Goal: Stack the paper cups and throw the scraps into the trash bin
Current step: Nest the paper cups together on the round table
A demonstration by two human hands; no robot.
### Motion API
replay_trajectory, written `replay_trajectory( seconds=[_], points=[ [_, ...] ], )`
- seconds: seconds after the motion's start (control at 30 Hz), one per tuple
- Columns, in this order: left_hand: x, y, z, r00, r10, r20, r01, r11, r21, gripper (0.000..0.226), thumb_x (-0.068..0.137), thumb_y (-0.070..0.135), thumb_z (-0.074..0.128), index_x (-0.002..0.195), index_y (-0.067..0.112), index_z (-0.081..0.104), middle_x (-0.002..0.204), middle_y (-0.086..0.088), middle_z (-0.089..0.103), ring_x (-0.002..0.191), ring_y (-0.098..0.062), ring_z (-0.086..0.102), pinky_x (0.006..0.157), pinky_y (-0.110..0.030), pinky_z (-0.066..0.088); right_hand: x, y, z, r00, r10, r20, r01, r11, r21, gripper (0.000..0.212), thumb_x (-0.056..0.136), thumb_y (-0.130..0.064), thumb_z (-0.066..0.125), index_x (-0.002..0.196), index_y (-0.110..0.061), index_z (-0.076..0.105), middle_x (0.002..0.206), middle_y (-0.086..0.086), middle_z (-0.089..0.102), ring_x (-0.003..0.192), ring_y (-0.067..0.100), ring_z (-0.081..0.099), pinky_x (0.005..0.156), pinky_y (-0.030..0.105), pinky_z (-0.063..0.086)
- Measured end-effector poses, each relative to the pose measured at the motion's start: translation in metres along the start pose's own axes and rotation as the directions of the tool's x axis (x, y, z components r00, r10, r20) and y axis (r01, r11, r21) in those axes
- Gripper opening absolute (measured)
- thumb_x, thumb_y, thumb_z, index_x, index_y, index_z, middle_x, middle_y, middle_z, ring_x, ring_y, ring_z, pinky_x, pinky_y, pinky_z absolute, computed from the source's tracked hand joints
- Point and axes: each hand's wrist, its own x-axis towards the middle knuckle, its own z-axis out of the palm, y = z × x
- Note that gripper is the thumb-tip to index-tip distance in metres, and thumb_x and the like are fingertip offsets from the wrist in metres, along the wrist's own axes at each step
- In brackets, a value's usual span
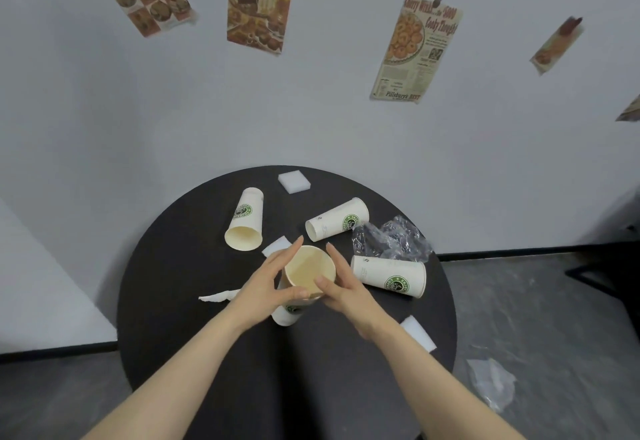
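Note:
An upright white paper cup (309, 268) with a green logo stands near the middle of the round black table (173, 301). My left hand (268, 280) and my right hand (341, 284) hold it from either side, thumbs on the near rim. Three more cups lie on their sides: one at the back left (245, 220), one at the back (337, 220), one at the right (389, 275). Scraps lie about: white paper pieces (216, 296) (277, 245), white foam pieces (293, 180) (419, 333), and crumpled clear plastic (389, 239).
Another clear plastic scrap (491, 382) lies on the grey floor to the right of the table. A white wall with food posters (414, 48) rises behind the table. No trash bin is in view.

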Motion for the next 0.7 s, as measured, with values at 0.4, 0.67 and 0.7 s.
replay_trajectory(
  seconds=[0.4,0.67,0.7],
  points=[
    [0.045,0.001,0.019,0.999,-0.01,0.036,0.003,0.979,0.203,0.097,0.067,0.047,0.08,0.144,0.048,0.021,0.13,0.035,0.026,0.113,0.03,0.023,0.098,-0.019,0.031,0.021,0.009,-0.054,0.999,-0.018,-0.039,0.018,1.0,-0.002,0.058,0.099,-0.03,0.051,0.147,-0.042,0.022,0.155,-0.014,0.027,0.14,0.004,0.029,0.099,0.013,0.039],
    [0.053,-0.005,0.012,1.0,-0.013,0.029,0.007,0.984,0.18,0.093,0.058,0.059,0.075,0.137,0.061,0.025,0.134,0.029,0.033,0.12,0.005,0.041,0.099,-0.034,0.044,0.046,0.069,-0.191,0.929,-0.118,-0.35,-0.191,0.659,-0.727,0.093,0.072,-0.047,0.077,0.146,-0.044,0.021,0.16,-0.006,0.009,0.148,0.019,-0.004,0.118,0.054,0.007],
    [0.053,-0.006,0.01,1.0,-0.012,0.027,0.008,0.985,0.174,0.092,0.059,0.057,0.076,0.136,0.061,0.026,0.134,0.028,0.033,0.12,0.003,0.042,0.099,-0.035,0.045,0.048,0.075,-0.206,0.937,-0.066,-0.344,-0.233,0.616,-0.752,0.096,0.072,-0.042,0.079,0.147,-0.044,0.02,0.16,-0.005,0.009,0.148,0.021,-0.004,0.118,0.054,0.007]
  ],
)
